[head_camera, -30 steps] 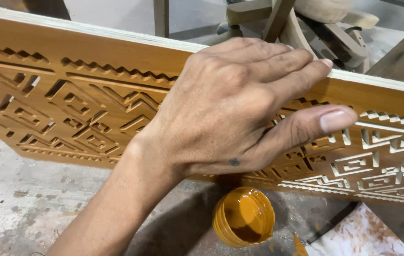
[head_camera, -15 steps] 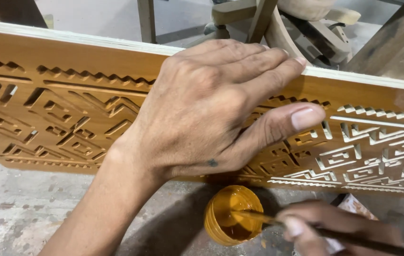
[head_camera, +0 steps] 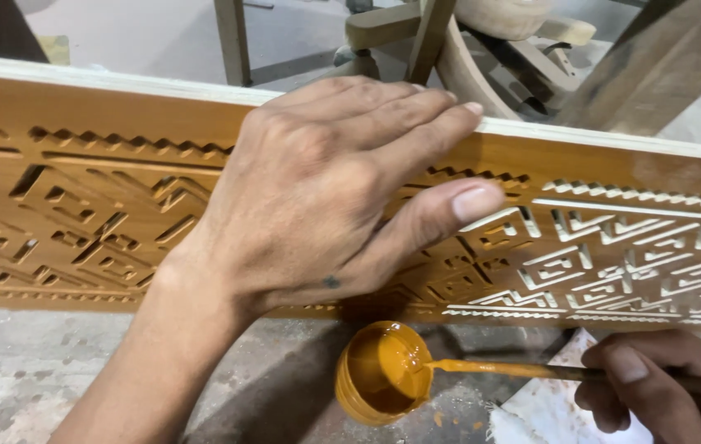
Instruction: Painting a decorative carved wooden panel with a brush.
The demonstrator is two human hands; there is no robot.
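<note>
Nearest the camera, a thin brush (head_camera: 531,370) is pinched in the right hand (head_camera: 663,390), grip clenched around the handle, and its tip is dipped into the small round pot (head_camera: 381,372) of ochre-coloured paint on the grey floor (head_camera: 30,386). That's the change: a second ago this hand wasn't in view at all, half a second ago it was just coming in, so the brush is being loaded now. A scrap of white paper (head_camera: 543,411) is seen under that hand.

Just behind, the carved wooden panel (head_camera: 79,197) is stood on edge and steadied by the left hand (head_camera: 326,197), laid flat and open on it, nothing grasped. The panel's right stretch is left pale in the grooves, so more painting looks due there.

Further back, chair frames (head_camera: 449,49) are stacked.
</note>
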